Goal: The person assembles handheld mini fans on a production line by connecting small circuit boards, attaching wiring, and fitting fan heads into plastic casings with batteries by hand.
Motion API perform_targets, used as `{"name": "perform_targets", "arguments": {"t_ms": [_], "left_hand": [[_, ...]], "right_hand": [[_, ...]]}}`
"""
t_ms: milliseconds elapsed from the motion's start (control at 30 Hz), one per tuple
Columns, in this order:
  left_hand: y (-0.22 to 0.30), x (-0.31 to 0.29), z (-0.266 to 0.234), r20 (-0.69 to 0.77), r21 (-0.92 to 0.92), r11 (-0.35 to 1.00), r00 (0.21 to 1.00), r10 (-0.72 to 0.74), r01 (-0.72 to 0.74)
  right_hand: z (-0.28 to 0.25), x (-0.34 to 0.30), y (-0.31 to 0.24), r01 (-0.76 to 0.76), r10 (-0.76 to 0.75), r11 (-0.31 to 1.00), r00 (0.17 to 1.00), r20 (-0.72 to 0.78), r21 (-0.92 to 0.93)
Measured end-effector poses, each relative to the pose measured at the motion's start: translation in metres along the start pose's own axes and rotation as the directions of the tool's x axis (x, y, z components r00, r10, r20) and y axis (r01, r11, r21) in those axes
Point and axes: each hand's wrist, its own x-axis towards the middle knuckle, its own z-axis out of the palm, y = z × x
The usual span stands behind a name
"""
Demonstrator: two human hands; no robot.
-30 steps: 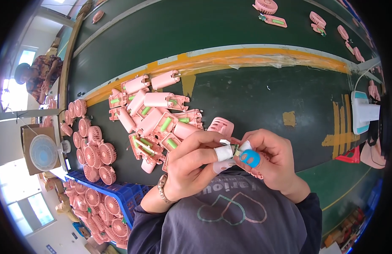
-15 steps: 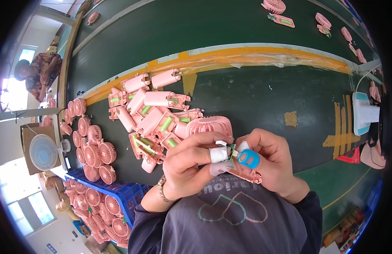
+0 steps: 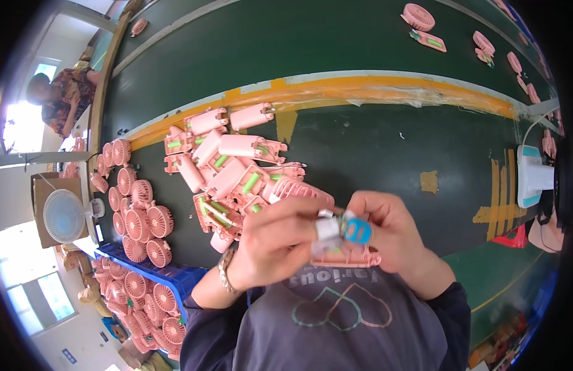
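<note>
Close to my chest, both hands work at a pink handheld fan with its handle shell [image 3: 354, 256] opened up. My left hand [image 3: 268, 238], white tape on its fingers, is closed in a pinch on it; the round fan head [image 3: 301, 190] shows just beyond its knuckles. Opposite, my right hand [image 3: 391, 232] also pinches, a blue perforated finger sleeve [image 3: 358, 230] on its thumb. The fingertips of both hands meet over the inside of the handle. A bit of green shows between them, blurred, and my fingers cover most of the small parts there.
Pink handle shells [image 3: 240, 146] with green cells lie piled beyond my left hand. Several fan heads [image 3: 137, 224] stand farther left, above a blue crate [image 3: 175, 278] full of more. A white-and-teal device [image 3: 530, 176] is at the right. A person [image 3: 67, 99] sits at the far left.
My view has shifted slightly. Both hands stay together on the fan, my left hand blurred by motion. The handle shell has turned more level, and the fan head has moved nearer to me.
</note>
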Motion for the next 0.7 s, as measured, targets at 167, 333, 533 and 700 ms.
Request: {"name": "perform_targets", "arguments": {"t_ms": [167,333,533,700], "left_hand": [[-0.053,0.06,-0.049,-0.078,0.211,0.97,0.991,-0.104,0.119],[-0.082,0.143,-0.078,-0.313,0.462,0.876,0.95,0.019,0.135],[-0.112,0.098,-0.049,-0.245,0.632,0.767,0.968,0.061,0.111],[-0.122,-0.031,-0.143,-0.802,0.353,0.561,0.551,-0.232,0.749]], "right_hand": [[-0.023,0.08,-0.011,0.339,-0.512,0.815,0.8,-0.312,-0.469],[-0.066,0.084,0.054,0.137,-0.501,0.256,0.865,-0.01,-0.957],[-0.058,0.091,0.103,0.128,-0.439,0.011,0.891,0.111,-0.992],[-0.056,0.105,0.074,0.012,-0.291,0.117,0.956,-0.023,-0.993]]}}
